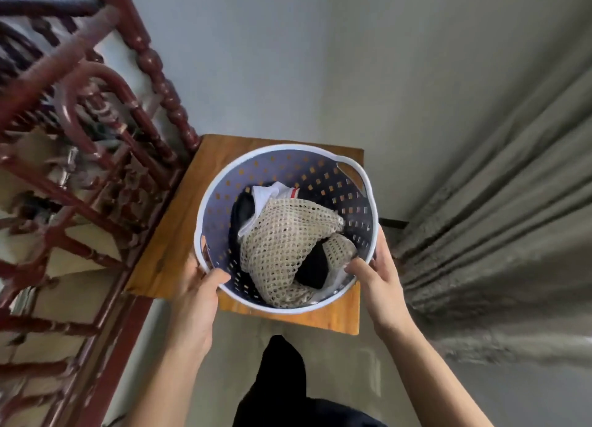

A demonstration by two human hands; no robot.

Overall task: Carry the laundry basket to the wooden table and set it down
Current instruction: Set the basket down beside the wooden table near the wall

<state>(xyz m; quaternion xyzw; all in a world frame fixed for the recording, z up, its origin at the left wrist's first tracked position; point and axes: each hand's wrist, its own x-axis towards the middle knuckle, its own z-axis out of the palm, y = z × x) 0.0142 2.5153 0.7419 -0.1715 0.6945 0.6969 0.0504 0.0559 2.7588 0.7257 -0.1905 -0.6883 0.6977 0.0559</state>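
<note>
Lavender plastic laundry basket (290,162), round, white-rimmed, perforated wall; over the small wooden table (179,234), contact with the tabletop not discernible. Contents: beige open-knit garment (288,244), white cloth with red stripe (272,194), dark clothing (245,210). Left hand (195,285) closed on near-left rim, thumb inside. Right hand (376,277) closed on near-right rim, thumb inside. Left: carved dark-red wooden furniture (96,138). Right: grey curtain (496,186). Far: pale wall (288,58).

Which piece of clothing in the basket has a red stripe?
The white garment at the far side, under the beige mesh knit; the black clothes show none.
</note>
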